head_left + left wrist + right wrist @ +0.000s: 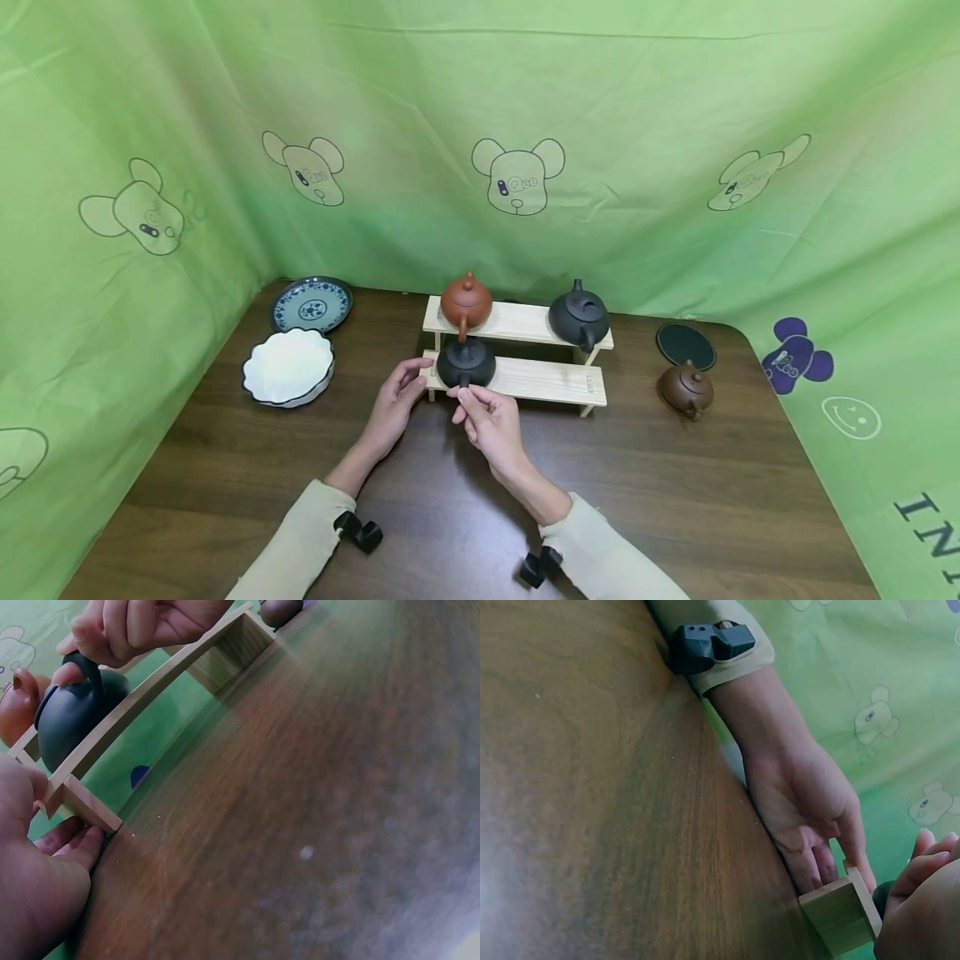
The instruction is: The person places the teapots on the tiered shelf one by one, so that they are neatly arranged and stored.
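A small black teapot [466, 363] stands at the left end of the lower step of a light wooden two-step stand [540, 380]. My right hand [492, 425] pinches the teapot's handle, which points toward me; in the left wrist view a finger passes through the handle loop [91, 673]. At the stand's left end, my left hand [393, 407] grips the lower step, its thumb on the board and its other fingers down by the leg [91, 802]. On the upper step sit a reddish-brown teapot [467, 302] at left and a larger black teapot [579, 317] at right.
At the left of the wooden table [420, 525] are a blue patterned plate [312, 307] and a white scalloped dish [288, 367]. A dark brown teapot [686, 390] and a dark round coaster [686, 347] lie to the right. A green cloth [420, 92] hangs around the table.
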{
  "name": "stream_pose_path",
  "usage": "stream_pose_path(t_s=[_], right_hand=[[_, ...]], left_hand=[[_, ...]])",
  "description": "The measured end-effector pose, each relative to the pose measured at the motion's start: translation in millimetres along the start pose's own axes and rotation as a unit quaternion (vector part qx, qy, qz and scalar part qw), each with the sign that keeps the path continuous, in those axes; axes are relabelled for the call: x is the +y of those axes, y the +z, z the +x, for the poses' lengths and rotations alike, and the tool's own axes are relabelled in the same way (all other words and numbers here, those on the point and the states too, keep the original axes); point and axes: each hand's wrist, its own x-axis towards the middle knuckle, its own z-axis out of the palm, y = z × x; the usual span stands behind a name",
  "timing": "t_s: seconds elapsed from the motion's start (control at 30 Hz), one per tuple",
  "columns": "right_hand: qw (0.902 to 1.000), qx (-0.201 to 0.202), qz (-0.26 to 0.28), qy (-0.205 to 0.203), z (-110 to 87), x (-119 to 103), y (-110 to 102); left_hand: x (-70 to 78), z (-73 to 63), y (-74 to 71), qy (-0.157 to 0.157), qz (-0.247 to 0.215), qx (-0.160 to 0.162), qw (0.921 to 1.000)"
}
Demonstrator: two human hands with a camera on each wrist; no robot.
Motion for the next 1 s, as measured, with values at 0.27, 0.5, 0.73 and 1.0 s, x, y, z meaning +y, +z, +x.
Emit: stream_pose_path(t_s=[0.27, 0.5, 0.73, 1.0], right_hand=[[1.0000, -0.004, 0.006, 0.003, 6.3, 0.1, 1.4], [0.9998, -0.014, 0.007, 0.010, 9.2, -0.1, -1.3], [0.9996, -0.021, -0.003, 0.020, 8.4, -1.0, -3.9], [0.9996, -0.004, 0.009, 0.027, 7.9, -3.2, -5.1]], left_hand=[[14.5, 0.8, 5.3, -0.065, 0.014, 0.014, 0.9976], [-9.6, 3.9, -2.8, -0.037, 0.009, 0.007, 0.9993], [-2.0, 0.9, -0.7, -0.003, -0.001, 0.000, 1.0000], [9.8, -0.6, 3.9, -0.018, 0.007, 0.005, 0.9998]])
